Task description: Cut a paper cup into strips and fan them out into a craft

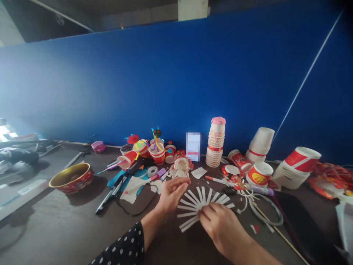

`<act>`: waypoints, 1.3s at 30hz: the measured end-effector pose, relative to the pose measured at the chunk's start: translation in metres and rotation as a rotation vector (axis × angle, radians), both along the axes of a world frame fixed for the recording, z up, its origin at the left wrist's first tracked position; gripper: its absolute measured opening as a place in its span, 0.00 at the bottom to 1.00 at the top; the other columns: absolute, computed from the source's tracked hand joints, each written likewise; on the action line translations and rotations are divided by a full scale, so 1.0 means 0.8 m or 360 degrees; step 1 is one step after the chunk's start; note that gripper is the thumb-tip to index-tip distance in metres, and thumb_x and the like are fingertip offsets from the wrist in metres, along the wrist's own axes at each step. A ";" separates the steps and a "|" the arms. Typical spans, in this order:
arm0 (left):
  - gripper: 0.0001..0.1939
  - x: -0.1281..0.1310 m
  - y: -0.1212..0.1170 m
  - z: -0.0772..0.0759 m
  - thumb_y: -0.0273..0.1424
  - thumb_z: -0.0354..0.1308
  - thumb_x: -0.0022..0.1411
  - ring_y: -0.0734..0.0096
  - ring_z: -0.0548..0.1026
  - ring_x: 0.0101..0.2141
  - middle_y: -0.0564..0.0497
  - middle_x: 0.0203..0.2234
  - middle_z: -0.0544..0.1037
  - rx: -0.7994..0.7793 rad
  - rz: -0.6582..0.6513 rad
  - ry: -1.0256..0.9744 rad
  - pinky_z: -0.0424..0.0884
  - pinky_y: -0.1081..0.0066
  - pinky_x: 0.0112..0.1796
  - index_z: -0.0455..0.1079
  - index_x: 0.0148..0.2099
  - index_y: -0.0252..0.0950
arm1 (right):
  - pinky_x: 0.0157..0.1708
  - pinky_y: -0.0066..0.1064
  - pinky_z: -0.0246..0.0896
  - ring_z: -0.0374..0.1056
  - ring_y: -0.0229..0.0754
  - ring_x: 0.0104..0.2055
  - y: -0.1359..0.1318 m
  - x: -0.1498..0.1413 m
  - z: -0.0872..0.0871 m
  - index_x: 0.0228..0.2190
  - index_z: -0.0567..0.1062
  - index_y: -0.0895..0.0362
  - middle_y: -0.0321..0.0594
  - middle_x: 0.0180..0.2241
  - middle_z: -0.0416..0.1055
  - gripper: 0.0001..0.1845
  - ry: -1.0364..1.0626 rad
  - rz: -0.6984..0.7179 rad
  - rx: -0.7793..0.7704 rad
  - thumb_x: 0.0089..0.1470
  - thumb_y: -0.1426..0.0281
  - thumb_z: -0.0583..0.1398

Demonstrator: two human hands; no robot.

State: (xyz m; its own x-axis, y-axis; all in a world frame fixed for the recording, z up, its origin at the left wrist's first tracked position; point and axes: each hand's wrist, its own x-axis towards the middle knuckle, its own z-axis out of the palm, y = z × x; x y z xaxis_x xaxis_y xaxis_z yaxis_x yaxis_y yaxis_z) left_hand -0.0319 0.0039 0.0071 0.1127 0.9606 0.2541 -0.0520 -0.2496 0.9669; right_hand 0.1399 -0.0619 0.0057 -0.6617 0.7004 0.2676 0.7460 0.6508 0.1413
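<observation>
A white paper cup cut into a fan of narrow radiating strips lies on the dark table in front of me. My right hand presses and pinches the strips at the fan's lower right. My left hand hovers at the fan's upper left, its fingertips reaching toward the strips and holding nothing I can see. A dark dotted sleeve covers my left forearm. The fan's centre is hidden under my right fingers.
Red-and-white paper cups and a tall cup stack stand at the back, before a blue wall. Pens and a tape roll lie left of my hands. A gold-lined red bowl sits further left, and a wire hoop lies right.
</observation>
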 end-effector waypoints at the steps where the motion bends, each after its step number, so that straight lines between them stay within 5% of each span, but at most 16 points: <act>1: 0.10 0.001 -0.004 0.002 0.33 0.58 0.51 0.63 0.72 0.36 0.45 0.32 0.77 0.0069 -0.0070 0.0130 0.66 0.70 0.39 0.76 0.34 0.34 | 0.32 0.32 0.57 0.64 0.43 0.33 0.000 -0.003 -0.004 0.34 0.72 0.58 0.40 0.31 0.71 0.11 -0.0003 -0.0014 -0.0026 0.45 0.78 0.57; 5: 0.11 0.005 -0.016 0.007 0.31 0.55 0.53 0.61 0.71 0.41 0.44 0.36 0.77 0.0331 -0.0418 0.0467 0.64 0.67 0.45 0.76 0.38 0.37 | 0.35 0.33 0.58 0.65 0.46 0.36 -0.003 -0.003 -0.005 0.35 0.73 0.59 0.42 0.34 0.72 0.09 0.0110 -0.0019 -0.0209 0.49 0.72 0.58; 11: 0.20 0.007 -0.028 0.013 0.32 0.50 0.58 0.60 0.64 0.52 0.43 0.50 0.69 0.0521 -0.0948 0.0845 0.54 0.65 0.54 0.65 0.53 0.37 | 0.35 0.29 0.59 0.66 0.40 0.35 -0.002 0.020 0.023 0.28 0.71 0.58 0.40 0.29 0.70 0.14 0.0506 -0.0162 -0.0426 0.56 0.76 0.47; 15: 0.31 0.004 -0.030 0.008 0.37 0.53 0.56 0.56 0.55 0.57 0.41 0.57 0.58 0.0754 -0.1022 0.1185 0.47 0.61 0.57 0.52 0.61 0.34 | 0.44 0.35 0.59 0.66 0.45 0.42 -0.001 0.030 0.025 0.37 0.73 0.59 0.46 0.38 0.72 0.12 0.0428 -0.0102 -0.0483 0.53 0.72 0.52; 19: 0.46 0.000 -0.034 0.000 0.47 0.55 0.51 0.52 0.45 0.59 0.37 0.60 0.45 0.0752 -0.1144 0.1511 0.40 0.58 0.58 0.40 0.63 0.29 | 0.52 0.45 0.52 0.56 0.57 0.55 -0.007 0.036 0.011 0.51 0.65 0.68 0.60 0.53 0.59 0.34 0.0175 -0.0030 -0.0601 0.47 0.59 0.60; 23: 0.50 0.001 -0.041 -0.001 0.53 0.53 0.49 0.52 0.40 0.60 0.37 0.61 0.40 0.0716 -0.1149 0.1577 0.38 0.58 0.58 0.37 0.64 0.29 | 0.55 0.46 0.50 0.49 0.59 0.58 -0.016 0.040 -0.003 0.55 0.59 0.68 0.61 0.56 0.51 0.45 0.0148 -0.0025 -0.0630 0.43 0.50 0.59; 33: 0.53 0.006 -0.053 -0.008 0.55 0.53 0.47 0.50 0.42 0.60 0.37 0.61 0.41 0.0718 -0.0966 0.1572 0.40 0.58 0.58 0.36 0.64 0.29 | 0.57 0.45 0.45 0.44 0.56 0.60 -0.029 0.038 0.008 0.57 0.53 0.69 0.60 0.58 0.46 0.44 0.0162 -0.0070 -0.0667 0.48 0.52 0.55; 39: 0.52 0.007 -0.051 -0.001 0.58 0.47 0.49 0.53 0.41 0.60 0.36 0.61 0.41 0.0781 -0.1023 0.1797 0.41 0.59 0.58 0.33 0.64 0.28 | 0.58 0.45 0.40 0.40 0.55 0.61 -0.029 0.038 0.018 0.57 0.53 0.68 0.58 0.59 0.45 0.43 0.0263 -0.0074 -0.0787 0.50 0.51 0.53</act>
State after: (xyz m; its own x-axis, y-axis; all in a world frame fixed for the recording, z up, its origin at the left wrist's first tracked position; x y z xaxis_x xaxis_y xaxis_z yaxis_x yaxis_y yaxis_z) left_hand -0.0265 -0.0371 0.0062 0.8642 0.5026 0.0232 0.4566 -0.8028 0.3834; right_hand 0.1705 -0.0848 0.0201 -0.6037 0.7972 -0.0042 0.7621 0.5756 -0.2965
